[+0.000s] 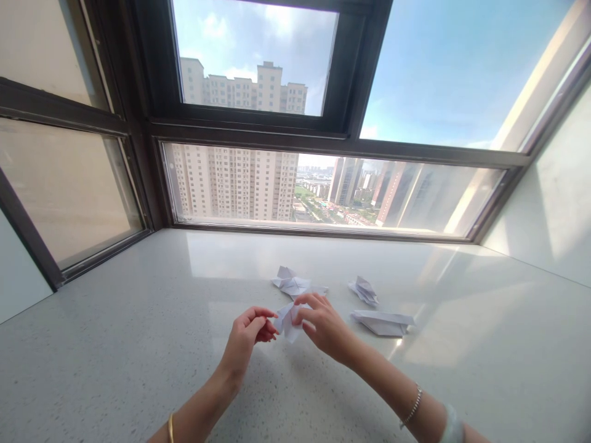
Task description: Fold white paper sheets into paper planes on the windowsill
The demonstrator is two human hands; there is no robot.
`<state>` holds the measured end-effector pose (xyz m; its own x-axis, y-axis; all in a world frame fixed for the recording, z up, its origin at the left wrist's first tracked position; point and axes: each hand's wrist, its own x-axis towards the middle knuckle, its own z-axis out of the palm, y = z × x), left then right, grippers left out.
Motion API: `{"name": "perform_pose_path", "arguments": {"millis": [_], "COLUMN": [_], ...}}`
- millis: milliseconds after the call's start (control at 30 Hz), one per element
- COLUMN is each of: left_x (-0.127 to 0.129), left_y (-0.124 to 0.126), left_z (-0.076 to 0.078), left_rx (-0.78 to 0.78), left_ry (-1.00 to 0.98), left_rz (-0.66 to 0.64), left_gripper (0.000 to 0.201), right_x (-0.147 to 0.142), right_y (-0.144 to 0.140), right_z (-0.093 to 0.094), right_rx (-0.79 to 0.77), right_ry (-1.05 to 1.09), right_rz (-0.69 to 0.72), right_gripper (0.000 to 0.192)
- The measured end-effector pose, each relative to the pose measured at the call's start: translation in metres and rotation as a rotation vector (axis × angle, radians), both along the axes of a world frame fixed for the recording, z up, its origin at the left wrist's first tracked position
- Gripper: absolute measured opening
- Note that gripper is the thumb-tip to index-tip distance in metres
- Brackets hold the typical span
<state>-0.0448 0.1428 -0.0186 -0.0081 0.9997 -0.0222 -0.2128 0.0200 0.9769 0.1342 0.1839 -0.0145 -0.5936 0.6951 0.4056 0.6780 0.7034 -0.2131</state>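
A small white folded paper piece (288, 326) is held up just above the pale counter, between my two hands. My left hand (249, 335) has its fingers curled, with the fingertips at the paper's left edge. From the right, my right hand (325, 326) pinches the same paper between thumb and fingers, covering part of it. Just behind lies a wider white paper origami shape (292, 284), partly hidden by my right hand. To the right rest a small folded paper piece (364, 290) and a long, boat-like folded paper (383, 322).
The speckled white counter (115, 351) runs back to a dark window frame (258, 132). A pale wall (554, 203) bounds it on the right, and framed glass panes (69, 191) stand on the left. High-rise buildings (240, 184) show outside.
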Motion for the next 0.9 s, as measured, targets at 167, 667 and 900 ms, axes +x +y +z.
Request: {"name": "perform_pose_path", "arguments": {"millis": [167,667,900], "left_x": [-0.001,0.011,0.008], "left_y": [0.000,-0.005,-0.002], "left_z": [0.003,-0.009,-0.008], "left_rx": [0.009,0.098,0.054], "left_ry": [0.072,0.274,0.263], "left_rz": [0.026,-0.305,-0.379], "left_gripper": [0.024,0.034,0.031], "right_x": [-0.002,-0.021,-0.014], "right_y": [-0.028,-0.033,-0.027], "right_z": [0.002,0.007,-0.001], "right_rx": [-0.031,-0.793,-0.867], "right_ry": [0.125,1.147,1.059], "right_rz": [0.029,-0.012,-0.044], "right_gripper": [0.024,0.031,0.034]}}
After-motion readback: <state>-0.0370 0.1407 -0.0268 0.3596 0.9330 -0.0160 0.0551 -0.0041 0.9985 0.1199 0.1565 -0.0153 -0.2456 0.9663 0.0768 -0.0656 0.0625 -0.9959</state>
